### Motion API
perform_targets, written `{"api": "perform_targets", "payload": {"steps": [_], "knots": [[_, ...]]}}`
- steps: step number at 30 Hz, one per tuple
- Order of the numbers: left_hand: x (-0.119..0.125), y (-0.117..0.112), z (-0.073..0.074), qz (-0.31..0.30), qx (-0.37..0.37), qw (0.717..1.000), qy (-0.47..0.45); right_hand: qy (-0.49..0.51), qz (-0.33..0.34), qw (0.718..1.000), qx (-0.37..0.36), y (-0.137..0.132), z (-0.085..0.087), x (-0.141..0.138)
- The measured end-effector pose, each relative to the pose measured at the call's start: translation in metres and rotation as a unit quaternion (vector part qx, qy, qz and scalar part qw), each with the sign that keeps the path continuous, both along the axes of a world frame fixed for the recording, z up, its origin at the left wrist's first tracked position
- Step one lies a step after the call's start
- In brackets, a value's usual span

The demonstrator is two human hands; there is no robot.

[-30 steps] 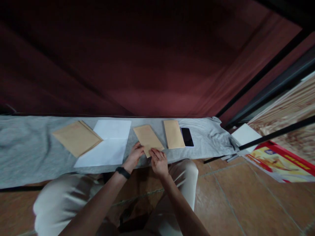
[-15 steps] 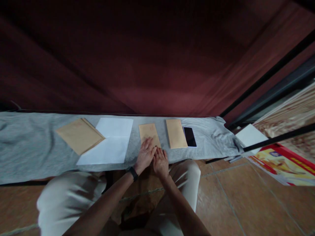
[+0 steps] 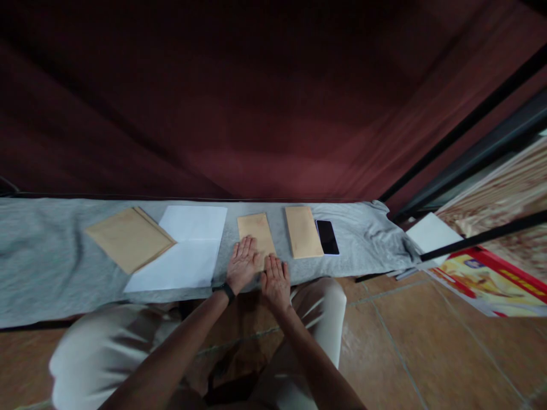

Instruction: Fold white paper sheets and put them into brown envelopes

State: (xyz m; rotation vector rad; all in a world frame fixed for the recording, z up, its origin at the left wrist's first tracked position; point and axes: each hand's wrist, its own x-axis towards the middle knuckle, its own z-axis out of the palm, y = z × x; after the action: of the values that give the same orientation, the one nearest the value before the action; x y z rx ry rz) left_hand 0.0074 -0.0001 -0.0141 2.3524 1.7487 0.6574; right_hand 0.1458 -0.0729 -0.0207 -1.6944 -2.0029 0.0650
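The brown envelope (image 3: 258, 226) lies flat on the table (image 3: 363, 247), about midway along the stretch I can see, its near end close to the near edge. I have the left hand (image 3: 241, 266) palm down, fingers straight and spread over the envelope's near left part. The right hand (image 3: 276, 285) is also palm down, its fingertips at the near right corner. Grip on both sides: fully opened out, nothing clasped. How hard either presses, I cannot tell.

To the right, past a narrow strip of grey cloth, I note a second brown envelope (image 3: 304, 232), with a phone (image 3: 327, 237) just beside it. Beyond the phone, rumpled cloth runs to the table's right end. To the left, another narrow strip separates the envelope from a creased white sheet (image 3: 196, 247); a pair of brown envelopes (image 3: 128, 240) overlaps its left side. Cloth continues toward the left.

The far edge runs along a dark red curtain (image 3: 265, 148), limiting reach there. The knees stand at the near edge.
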Motion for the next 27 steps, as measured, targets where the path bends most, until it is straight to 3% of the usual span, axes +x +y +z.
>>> {"api": "perform_targets", "payload": {"steps": [3,8,17,22,27], "knots": [[0.006,0.013,0.002,0.0,-0.008,1.0,0.002,-0.002,-0.005,1.0,-0.005,0.0,0.002,0.0],[0.023,0.048,0.008,-0.064,-0.037,0.997,0.023,-0.009,0.001,1.0,-0.014,-0.002,0.005,0.0],[0.023,0.103,0.01,-0.045,-0.036,0.996,0.063,-0.031,-0.002,0.999,-0.022,-0.002,0.006,-0.001],[0.02,0.103,0.012,-0.051,-0.045,0.994,0.083,-0.038,-0.002,0.999,-0.033,-0.002,0.01,-0.001],[0.012,0.078,0.012,-0.094,-0.047,0.99,0.096,-0.037,-0.006,0.999,-0.038,-0.002,0.011,-0.001]]}}
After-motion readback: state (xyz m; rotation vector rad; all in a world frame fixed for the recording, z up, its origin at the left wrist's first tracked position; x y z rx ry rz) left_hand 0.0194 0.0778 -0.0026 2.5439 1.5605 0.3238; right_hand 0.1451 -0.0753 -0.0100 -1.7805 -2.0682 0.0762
